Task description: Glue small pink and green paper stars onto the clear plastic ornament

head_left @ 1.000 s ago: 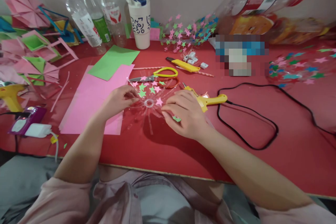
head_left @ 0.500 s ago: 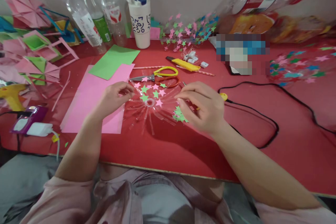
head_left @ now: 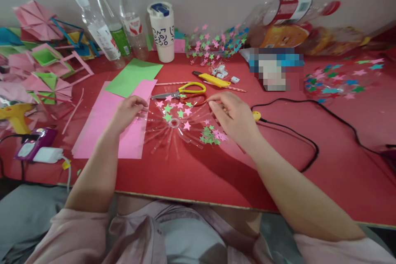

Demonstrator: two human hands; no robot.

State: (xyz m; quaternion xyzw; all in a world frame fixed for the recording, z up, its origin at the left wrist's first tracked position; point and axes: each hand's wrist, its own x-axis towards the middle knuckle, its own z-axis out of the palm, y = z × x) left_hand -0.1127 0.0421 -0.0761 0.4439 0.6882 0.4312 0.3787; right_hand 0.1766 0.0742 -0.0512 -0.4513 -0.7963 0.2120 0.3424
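2 hands over 1 clear plastic piece [head_left: 173, 127], which lies on the red table [head_left: 185, 183] between them: 1 ring in the middle, strips fanning out all round, too faint to count. About 5 green and 6 pink stars sit on its far side.

Left hand [head_left: 127, 112]: at the left strip ends, above the pink sheets [head_left: 107, 123]; thumb and fingers narrow, can't tell if a strip is in them. Right hand [head_left: 237, 115]: at the right strip ends, fingertips pinched close, can't tell on what.

1 pile of loose stars [head_left: 210, 136], green plus pink, just near-side of the right hand; overlapped, no count.

Behind the piece: 1 pair of scissors [head_left: 167, 95], 1 yellow cutter [head_left: 214, 80]. 1 green sheet [head_left: 133, 76] on the pink ones, pink count unclear.

Back row: 3 upright bottles [head_left: 103, 39], 1 white tumbler [head_left: 163, 35]. Back right: at least 2 bottles lying down [head_left: 287, 10]. Left edge: 1 yellow glue gun [head_left: 17, 116], 1 purple power strip [head_left: 35, 144], 1 white plug [head_left: 48, 155].
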